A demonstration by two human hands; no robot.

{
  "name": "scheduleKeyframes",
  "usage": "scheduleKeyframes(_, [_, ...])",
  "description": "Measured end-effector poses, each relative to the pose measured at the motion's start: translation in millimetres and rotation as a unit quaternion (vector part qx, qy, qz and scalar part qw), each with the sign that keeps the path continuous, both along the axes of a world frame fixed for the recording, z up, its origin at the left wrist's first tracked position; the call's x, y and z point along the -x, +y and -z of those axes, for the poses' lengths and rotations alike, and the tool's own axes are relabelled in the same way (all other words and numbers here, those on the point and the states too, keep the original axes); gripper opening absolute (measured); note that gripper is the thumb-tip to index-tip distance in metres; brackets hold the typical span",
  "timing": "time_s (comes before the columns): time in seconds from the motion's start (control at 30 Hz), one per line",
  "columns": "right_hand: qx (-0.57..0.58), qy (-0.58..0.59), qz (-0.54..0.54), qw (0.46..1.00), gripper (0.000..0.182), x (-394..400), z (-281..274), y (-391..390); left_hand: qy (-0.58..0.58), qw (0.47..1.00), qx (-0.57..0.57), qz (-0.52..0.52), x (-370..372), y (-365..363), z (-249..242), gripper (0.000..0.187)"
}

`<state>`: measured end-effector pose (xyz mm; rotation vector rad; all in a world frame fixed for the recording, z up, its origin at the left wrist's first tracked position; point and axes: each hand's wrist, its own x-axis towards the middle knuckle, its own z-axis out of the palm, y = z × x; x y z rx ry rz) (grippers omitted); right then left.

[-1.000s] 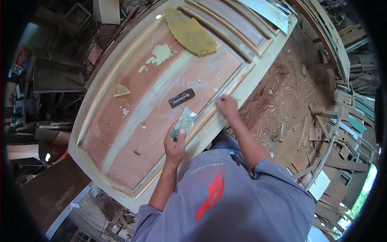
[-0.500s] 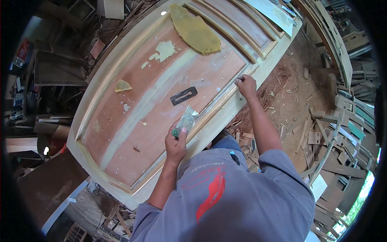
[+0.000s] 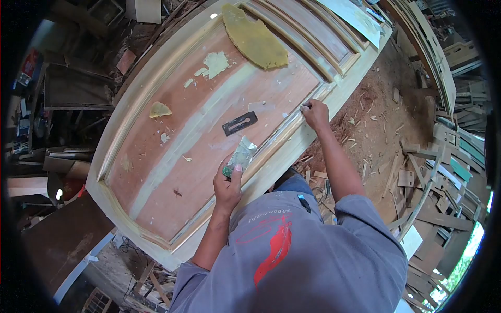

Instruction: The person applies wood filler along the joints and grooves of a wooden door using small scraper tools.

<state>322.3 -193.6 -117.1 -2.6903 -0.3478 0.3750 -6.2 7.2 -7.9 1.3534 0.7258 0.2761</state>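
A large wooden door-like panel (image 3: 172, 177) with raised moulding lies in front of me. My left hand (image 3: 228, 192) is closed around a small clear and green plastic packet (image 3: 241, 155), held over the panel near its close edge. On the moulding (image 3: 284, 143) at that same edge, my right hand (image 3: 318, 115) is pinched, fingertips together at the groove; whatever is between them is too small to name. Between the hands, a little farther in, lies a black slotted metal plate (image 3: 227, 129), touched by neither.
An irregular mustard-yellow sheet (image 3: 255, 39) and a smaller yellowish piece (image 3: 159, 110) lie on the panel, near pale filler patches (image 3: 215, 63). A white sheet (image 3: 355, 21) rests at the far right end. Wood scraps (image 3: 407, 177) and sawdust litter the floor on the right.
My right hand has shifted slightly left and toward me along the moulding, still pinched. The left hand keeps its hold on the packet in about the same place.
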Motion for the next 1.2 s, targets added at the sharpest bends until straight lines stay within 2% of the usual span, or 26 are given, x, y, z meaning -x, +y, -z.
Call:
scheduleKeyframes(0.17, [-0.015,0.009,0.007,1.0,0.022,4,-7,2,0.009,1.0,0.009,-0.004,0,2,-3,0.039])
scheduleKeyframes(0.47, [0.013,-0.03,-0.085,0.996,0.019,31,-8,12,0.0,1.0,0.004,-0.008,-2,0,-5,0.038])
scheduleKeyframes(0.57, [0.03,-0.035,-0.113,0.993,0.012,47,0,15,-0.002,1.0,0.003,-0.005,-1,0,-5,0.038])
scheduleKeyframes(0.83, [-0.001,-0.034,-0.172,0.984,0.011,115,-8,36,-0.01,1.0,0.019,-0.003,-4,-2,-5,0.038])
scheduleKeyframes(0.97, [-0.023,-0.028,-0.18,0.983,0.012,124,0,33,-0.009,1.0,0.009,0.0,-4,-1,-6,0.038])
scheduleKeyframes(1.07, [-0.075,0.07,-0.047,0.994,0.016,99,-6,26,-0.001,1.0,0.014,-0.001,-3,-1,-7,0.039])
scheduleKeyframes(1.2, [-0.084,0.017,0.008,0.996,0.02,45,-4,9,-0.013,1.0,0.01,-0.002,-2,-1,-7,0.039])
